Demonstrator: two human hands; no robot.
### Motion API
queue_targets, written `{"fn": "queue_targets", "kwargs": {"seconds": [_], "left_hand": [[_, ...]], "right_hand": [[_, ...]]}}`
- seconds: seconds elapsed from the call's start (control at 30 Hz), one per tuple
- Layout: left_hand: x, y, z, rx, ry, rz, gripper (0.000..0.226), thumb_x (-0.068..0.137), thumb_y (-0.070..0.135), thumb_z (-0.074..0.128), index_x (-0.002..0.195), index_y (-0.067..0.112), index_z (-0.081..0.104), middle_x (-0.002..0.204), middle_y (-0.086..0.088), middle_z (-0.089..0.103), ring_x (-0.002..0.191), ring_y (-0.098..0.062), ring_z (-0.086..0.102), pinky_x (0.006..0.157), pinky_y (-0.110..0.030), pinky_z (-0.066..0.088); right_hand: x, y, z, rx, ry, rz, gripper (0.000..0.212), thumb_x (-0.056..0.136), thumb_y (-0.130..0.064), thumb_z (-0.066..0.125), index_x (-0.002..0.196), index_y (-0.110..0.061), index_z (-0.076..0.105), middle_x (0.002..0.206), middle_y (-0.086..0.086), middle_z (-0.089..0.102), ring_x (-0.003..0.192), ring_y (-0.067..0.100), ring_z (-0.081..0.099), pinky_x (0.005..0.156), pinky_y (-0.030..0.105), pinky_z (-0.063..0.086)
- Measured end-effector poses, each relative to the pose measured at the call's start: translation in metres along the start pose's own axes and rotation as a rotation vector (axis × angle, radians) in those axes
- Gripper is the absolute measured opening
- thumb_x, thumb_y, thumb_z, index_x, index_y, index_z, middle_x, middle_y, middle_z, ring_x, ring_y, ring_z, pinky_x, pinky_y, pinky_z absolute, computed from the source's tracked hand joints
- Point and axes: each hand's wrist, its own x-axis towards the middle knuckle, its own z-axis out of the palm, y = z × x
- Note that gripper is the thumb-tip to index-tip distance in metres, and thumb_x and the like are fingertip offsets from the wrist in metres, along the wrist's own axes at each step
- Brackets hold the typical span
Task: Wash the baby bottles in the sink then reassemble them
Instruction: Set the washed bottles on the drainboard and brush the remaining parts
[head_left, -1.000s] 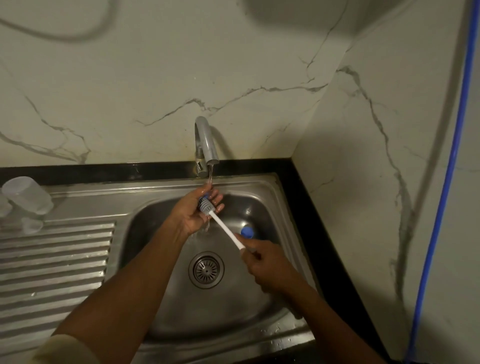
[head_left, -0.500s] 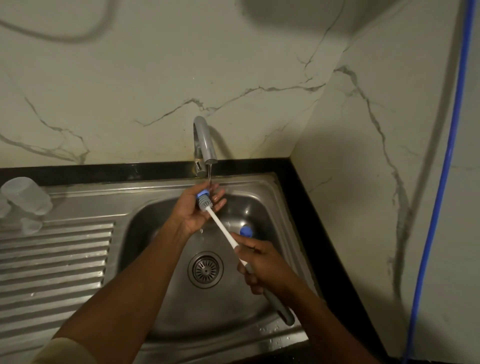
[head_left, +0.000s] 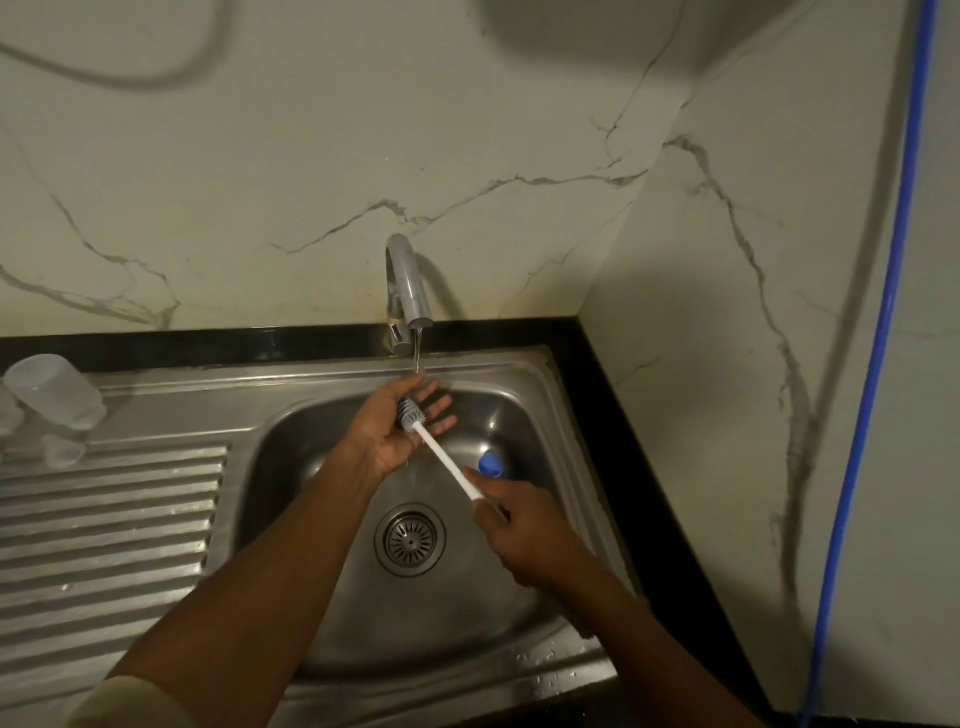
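Under the running tap (head_left: 408, 291), my left hand (head_left: 395, 431) holds a small blue bottle ring (head_left: 402, 405) against its palm, fingers spread. The grey head of a bottle brush (head_left: 414, 415) is pushed into that ring. The brush's white handle (head_left: 449, 462) slants down to the right into my right hand (head_left: 522, 535), which grips it. Another blue bottle part (head_left: 490, 463) lies in the steel sink (head_left: 524, 374) at the right of the basin. A clear bottle (head_left: 52, 389) lies on the drainboard at the far left, with a small clear piece (head_left: 62, 449) in front of it.
The drain strainer (head_left: 409, 539) sits in the middle of the basin, below my hands. The ribbed drainboard (head_left: 114, 519) fills the left side. A black counter edge (head_left: 613, 415) and marble walls close in behind and to the right. A blue hose (head_left: 878, 338) runs down the right wall.
The brush has worked back and forth in the blue ring; my right hand slid back up the handle. My left fingers have spread wider.
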Motion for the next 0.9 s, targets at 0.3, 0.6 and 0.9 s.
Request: {"fn": "queue_targets", "kwargs": {"seconds": [0.3,0.6,0.9], "left_hand": [[-0.001,0.003,-0.001,-0.076,0.037,0.002,0.026,0.1,0.029,0.051,0.109,0.005,0.059,0.103,-0.017,0.069,0.102,-0.031,0.068,0.088,-0.058,0.053],[0.001,0.001,-0.001,-0.054,0.074,0.056,0.018,0.099,0.021,0.055,0.111,0.009,0.06,0.095,-0.01,0.065,0.086,-0.022,0.066,0.087,-0.046,0.056],[0.009,-0.009,0.005,-0.045,0.253,0.245,0.015,0.096,0.001,0.051,0.086,0.003,0.062,0.087,-0.014,0.061,0.083,-0.023,0.058,0.084,-0.037,0.054]], "right_hand": [[-0.001,0.0,0.004,-0.175,0.025,-0.07,0.047,0.102,-0.019,0.043,0.147,-0.034,0.042,0.075,-0.001,0.057,0.058,0.003,0.053,0.057,0.014,0.043],[0.007,0.004,-0.005,-0.543,0.036,0.019,0.051,0.105,-0.025,0.031,0.153,-0.04,0.022,0.099,0.003,0.064,0.073,0.015,0.058,0.063,0.028,0.046],[-0.02,-0.029,0.037,0.397,0.094,0.202,0.037,0.1,-0.017,0.045,0.127,-0.039,0.059,0.07,-0.001,0.056,0.051,0.009,0.053,0.046,0.03,0.049]]}}
